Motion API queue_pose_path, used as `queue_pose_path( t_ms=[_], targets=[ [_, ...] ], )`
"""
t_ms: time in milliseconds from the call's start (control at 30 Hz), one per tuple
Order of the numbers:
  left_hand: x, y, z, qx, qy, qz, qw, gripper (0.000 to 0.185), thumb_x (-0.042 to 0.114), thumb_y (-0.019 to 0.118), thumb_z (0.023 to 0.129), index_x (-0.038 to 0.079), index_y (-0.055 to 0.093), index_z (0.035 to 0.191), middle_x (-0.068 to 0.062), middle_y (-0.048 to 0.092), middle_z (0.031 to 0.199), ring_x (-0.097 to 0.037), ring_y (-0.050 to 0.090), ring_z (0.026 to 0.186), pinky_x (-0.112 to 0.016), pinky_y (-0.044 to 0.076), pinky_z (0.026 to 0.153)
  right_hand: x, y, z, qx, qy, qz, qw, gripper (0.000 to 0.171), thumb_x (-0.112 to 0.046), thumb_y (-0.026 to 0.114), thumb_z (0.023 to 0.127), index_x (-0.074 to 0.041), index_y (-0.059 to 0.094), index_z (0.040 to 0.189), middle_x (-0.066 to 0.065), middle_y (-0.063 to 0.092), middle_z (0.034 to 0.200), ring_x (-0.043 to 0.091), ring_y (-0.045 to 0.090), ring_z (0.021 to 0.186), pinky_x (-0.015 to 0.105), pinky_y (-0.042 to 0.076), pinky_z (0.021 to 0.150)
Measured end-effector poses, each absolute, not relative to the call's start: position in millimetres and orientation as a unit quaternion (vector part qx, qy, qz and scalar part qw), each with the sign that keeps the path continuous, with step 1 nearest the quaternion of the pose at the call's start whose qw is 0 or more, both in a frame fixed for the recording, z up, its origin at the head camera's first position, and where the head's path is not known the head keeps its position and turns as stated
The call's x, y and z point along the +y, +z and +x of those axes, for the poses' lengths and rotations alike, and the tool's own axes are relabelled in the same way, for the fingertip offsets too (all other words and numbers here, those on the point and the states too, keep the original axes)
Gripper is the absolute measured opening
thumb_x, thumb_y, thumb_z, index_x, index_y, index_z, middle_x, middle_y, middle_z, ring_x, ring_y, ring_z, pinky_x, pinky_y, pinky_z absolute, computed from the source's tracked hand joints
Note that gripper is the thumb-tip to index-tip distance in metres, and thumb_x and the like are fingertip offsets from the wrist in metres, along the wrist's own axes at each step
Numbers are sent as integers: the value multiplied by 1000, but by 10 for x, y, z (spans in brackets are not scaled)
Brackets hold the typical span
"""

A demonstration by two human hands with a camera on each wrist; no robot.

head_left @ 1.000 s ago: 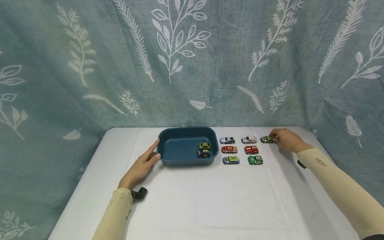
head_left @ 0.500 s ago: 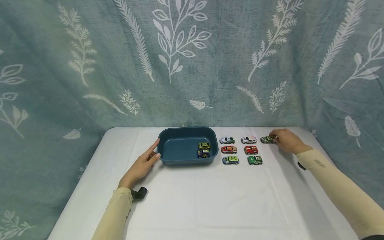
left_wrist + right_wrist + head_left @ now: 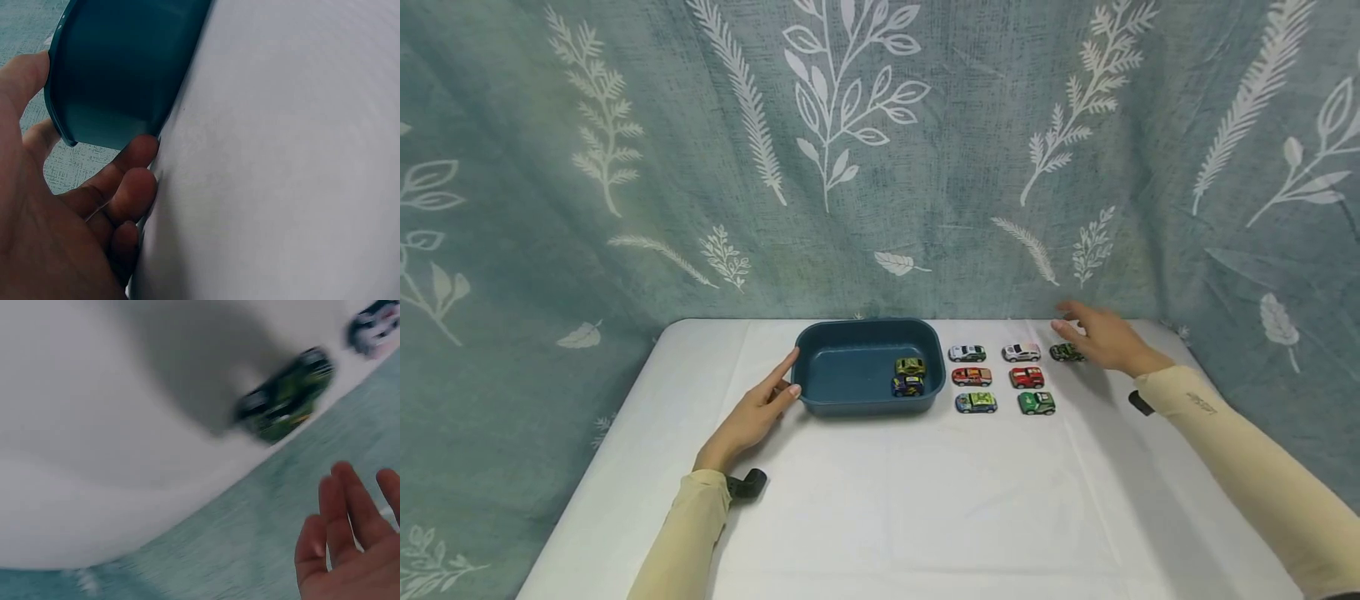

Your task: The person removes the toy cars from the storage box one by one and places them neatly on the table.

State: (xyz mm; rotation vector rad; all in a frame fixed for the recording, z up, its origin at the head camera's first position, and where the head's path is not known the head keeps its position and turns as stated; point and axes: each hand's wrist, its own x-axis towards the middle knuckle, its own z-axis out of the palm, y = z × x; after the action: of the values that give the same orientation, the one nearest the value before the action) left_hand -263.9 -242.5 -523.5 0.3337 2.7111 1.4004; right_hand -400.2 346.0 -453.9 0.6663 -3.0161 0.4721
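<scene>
- Your right hand (image 3: 1101, 337) hovered just above the far right part of the tabletop (image 3: 925, 500), its fingers (image 3: 340, 506) spread straight and holding nothing.
- The dark green toy car (image 3: 1066, 352) sat on the tabletop just under and to the left of that hand, apart from the fingers; it was the right-hand end of the far row.
- Your left hand (image 3: 752, 417) rested on the tabletop at the left end of the blue tub (image 3: 857, 333), with the forefinger laid straight along the tub's wall, the thumb touching it lower down, and the other fingers (image 3: 134, 187) loosely curled against the tabletop.
- Inside the tub, at its right end, lay a yellow-green car (image 3: 910, 366) and, just nearer, a blue car (image 3: 907, 385), touching each other.
- Right of the tub, six more cars stood in two columns: a white car (image 3: 967, 353), an orange car (image 3: 972, 377) and a light green car (image 3: 976, 402); then a silver car (image 3: 1022, 352), a red car (image 3: 1027, 377) and a green car (image 3: 1036, 403).
- A curtain (image 3: 880, 158) with leaf prints hung behind the tabletop.
</scene>
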Motion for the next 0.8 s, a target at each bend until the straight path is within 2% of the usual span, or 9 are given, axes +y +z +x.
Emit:
queue_pose_path(
  t_ms=[100, 233, 533, 700, 800],
  targets=[
    [-2440, -5240, -2641, 881, 458, 111, 36, 66, 43, 52, 113, 42, 20, 170, -13, 65, 115, -21, 55, 79, -34, 48, 73, 3185, -4496, -3987, -961, 159, 225, 39, 62, -48, 48, 112, 0, 54, 151, 31, 56, 149, 54, 54, 133, 70, 38, 110],
    [-2445, -5245, -2644, 879, 462, 113, 38, 65, 44, 52, 113, 44, 20, 170, -13, 65, 115, -21, 56, 79, -34, 48, 74, 2813, -4485, -3940, -953, 178, 240, 44, 58, -50, 53, 109, -7, 59, 148, 28, 48, 155, 52, 39, 143, 73, 27, 114],
    [-2443, -5246, -2648, 881, 460, 106, 36, 65, 45, 52, 112, 46, 20, 169, -12, 64, 112, -20, 54, 79, -35, 47, 73, 2102, -4509, -3837, -921, 260, 289, -3, 47, -42, 62, 108, -12, 63, 144, 28, 36, 164, 51, 28, 151, 74, 22, 117],
    [-2439, -5247, -2657, 880, 461, 111, 35, 66, 45, 52, 112, 43, 20, 170, -12, 64, 109, -20, 54, 78, -35, 47, 73, 1811, -4568, -3801, -906, 298, 300, -25, 39, -36, 69, 105, -11, 68, 135, 26, 36, 165, 49, 24, 154, 72, 21, 119],
    [-2440, -5240, -2649, 880, 461, 109, 36, 66, 45, 52, 112, 44, 20, 170, -12, 64, 108, -20, 54, 77, -35, 47, 74, 1655, -4608, -3800, -907, 274, 320, -17, 33, -31, 72, 102, -10, 71, 128, 27, 36, 165, 51, 28, 152, 73, 23, 118]
  ],
)
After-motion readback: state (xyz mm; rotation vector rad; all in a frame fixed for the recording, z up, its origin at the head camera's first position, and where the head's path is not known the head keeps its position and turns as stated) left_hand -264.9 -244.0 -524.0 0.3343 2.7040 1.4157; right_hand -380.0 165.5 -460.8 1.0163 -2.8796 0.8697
